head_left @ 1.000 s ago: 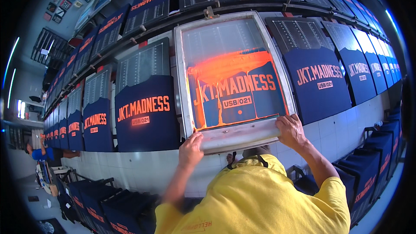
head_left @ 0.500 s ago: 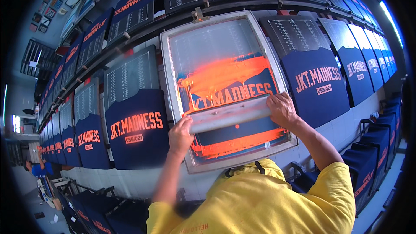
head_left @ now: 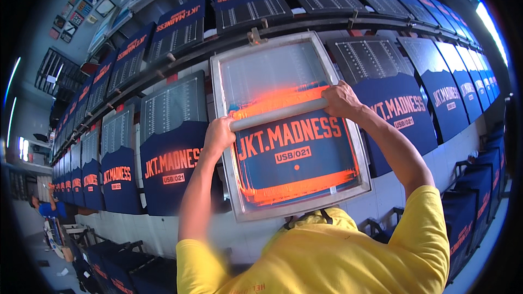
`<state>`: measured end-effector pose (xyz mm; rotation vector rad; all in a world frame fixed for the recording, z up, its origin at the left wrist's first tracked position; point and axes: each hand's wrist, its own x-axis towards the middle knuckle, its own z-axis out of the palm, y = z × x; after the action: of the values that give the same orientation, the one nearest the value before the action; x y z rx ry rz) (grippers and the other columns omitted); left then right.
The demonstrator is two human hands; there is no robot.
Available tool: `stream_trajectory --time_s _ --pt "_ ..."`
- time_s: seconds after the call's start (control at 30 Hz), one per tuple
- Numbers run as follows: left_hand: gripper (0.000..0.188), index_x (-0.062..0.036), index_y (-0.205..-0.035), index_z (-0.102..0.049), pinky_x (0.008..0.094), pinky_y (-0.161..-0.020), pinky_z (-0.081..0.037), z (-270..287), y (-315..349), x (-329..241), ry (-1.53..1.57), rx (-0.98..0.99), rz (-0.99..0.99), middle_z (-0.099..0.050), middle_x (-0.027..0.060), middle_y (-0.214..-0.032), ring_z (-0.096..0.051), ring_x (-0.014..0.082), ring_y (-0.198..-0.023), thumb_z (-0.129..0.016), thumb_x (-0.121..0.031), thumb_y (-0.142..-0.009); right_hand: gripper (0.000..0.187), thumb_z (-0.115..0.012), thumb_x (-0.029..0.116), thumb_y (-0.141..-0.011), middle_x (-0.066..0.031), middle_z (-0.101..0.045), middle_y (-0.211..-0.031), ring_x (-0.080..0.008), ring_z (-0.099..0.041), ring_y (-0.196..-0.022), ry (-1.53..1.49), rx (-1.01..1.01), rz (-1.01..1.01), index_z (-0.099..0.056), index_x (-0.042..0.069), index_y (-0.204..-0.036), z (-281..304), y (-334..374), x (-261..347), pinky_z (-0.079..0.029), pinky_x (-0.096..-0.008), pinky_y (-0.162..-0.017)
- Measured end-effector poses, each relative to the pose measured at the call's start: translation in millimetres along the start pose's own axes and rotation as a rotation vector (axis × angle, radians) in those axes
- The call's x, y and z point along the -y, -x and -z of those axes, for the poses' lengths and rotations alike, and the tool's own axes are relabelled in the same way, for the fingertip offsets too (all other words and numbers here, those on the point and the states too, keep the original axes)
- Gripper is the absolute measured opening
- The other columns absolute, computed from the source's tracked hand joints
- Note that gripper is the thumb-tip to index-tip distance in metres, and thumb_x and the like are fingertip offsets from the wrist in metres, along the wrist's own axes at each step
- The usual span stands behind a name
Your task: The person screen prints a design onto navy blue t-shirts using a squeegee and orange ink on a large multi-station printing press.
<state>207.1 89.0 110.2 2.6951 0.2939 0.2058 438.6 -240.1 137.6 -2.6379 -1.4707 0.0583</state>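
Observation:
Both my hands grip the ends of a long grey squeegee (head_left: pixel 279 115), which lies across a screen-printing frame (head_left: pixel 357 155). My left hand (head_left: pixel 219 135) is closed round its left end, beside the frame's left rail. Round the right end, slightly farther away, my right hand (head_left: pixel 342 99) is closed too. Bright orange ink (head_left: pixel 289 95) is heaped along the squeegee's far side, and another orange band (head_left: pixel 299 185) lies across the near part of the mesh. Between the two, orange lettering shows on dark blue cloth. What lies under the squeegee's blade is hidden.
Navy shirts with orange print lie on dark boards to the left (head_left: pixel 171 171) and right (head_left: pixel 400 114). A metal rail (head_left: pixel 212 43) runs behind the frame, with more shirt-covered boards beyond. Racks with dark shirts (head_left: pixel 468 201) stand near right. Another person (head_left: pixel 49 207) is at far left.
My hands have pushed the squeegee away from me across the mesh, driving the orange ink ahead of it. More of the lettering on the near side is uncovered now.

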Motion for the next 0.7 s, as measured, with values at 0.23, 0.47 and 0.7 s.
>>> stream_trajectory --time_s 0.23,0.47,0.7 --pt "0.017 0.0006 -0.087 -0.070 0.0454 -0.070 -0.052 31 -11 -24 0.068 -0.099 -0.074 -0.064 0.0252 -0.082 -0.063 0.0442 -0.082 -0.060 -0.001 -0.074 0.015 -0.072 0.016 -0.064 -0.0108 -0.068 -0.072 -0.0320 -0.065 -0.074 -0.006 -0.100 0.006 -0.069 0.010 -0.078 34 -9 -10 -0.046 -0.0419 -0.086" --pt "0.019 -0.0011 -0.088 -0.072 0.0438 -0.074 -0.054 53 8 -38 0.041 -0.243 -0.101 -0.069 0.0199 -0.088 -0.066 0.0406 -0.084 -0.059 0.002 -0.074 0.012 -0.067 0.010 -0.064 -0.0122 -0.067 -0.072 -0.0314 -0.064 -0.075 0.013 -0.236 0.045 -0.069 0.009 -0.076 74 15 12 -0.046 -0.0406 -0.085" --pt "0.030 -0.0023 -0.101 -0.071 0.0417 -0.079 -0.057 57 84 -70 -0.032 -0.218 -0.102 -0.071 0.0127 -0.101 -0.069 0.0343 -0.089 -0.062 0.003 -0.073 0.021 -0.076 0.010 -0.058 -0.0095 -0.066 -0.074 -0.0291 -0.064 -0.074 0.009 -0.389 0.114 -0.067 0.007 -0.076 70 100 43 -0.044 -0.0408 -0.076"
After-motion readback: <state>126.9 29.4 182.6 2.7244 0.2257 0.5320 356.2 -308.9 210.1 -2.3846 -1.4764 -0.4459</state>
